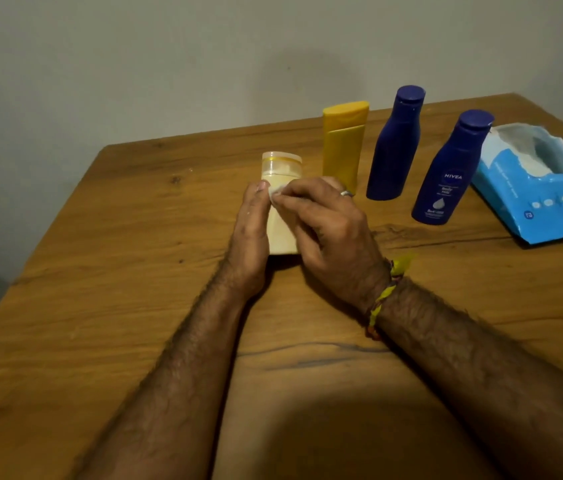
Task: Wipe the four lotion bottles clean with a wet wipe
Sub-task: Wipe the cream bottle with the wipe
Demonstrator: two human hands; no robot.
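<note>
A cream lotion bottle (280,168) with a clear cap stands on the wooden table (134,254). My left hand (250,233) holds it from the left side, thumb up near the cap. My right hand (328,230) presses a small white wet wipe (275,196) against the bottle's front with curled fingers. Behind stands a yellow bottle (342,147). To its right are a plain dark blue bottle (394,147) and a blue Nivea bottle (449,171), all upright.
An opened blue wet-wipe pack (546,202) lies at the table's right edge. A plain wall (169,64) rises behind the table. The table's left edge runs diagonally from back to front left.
</note>
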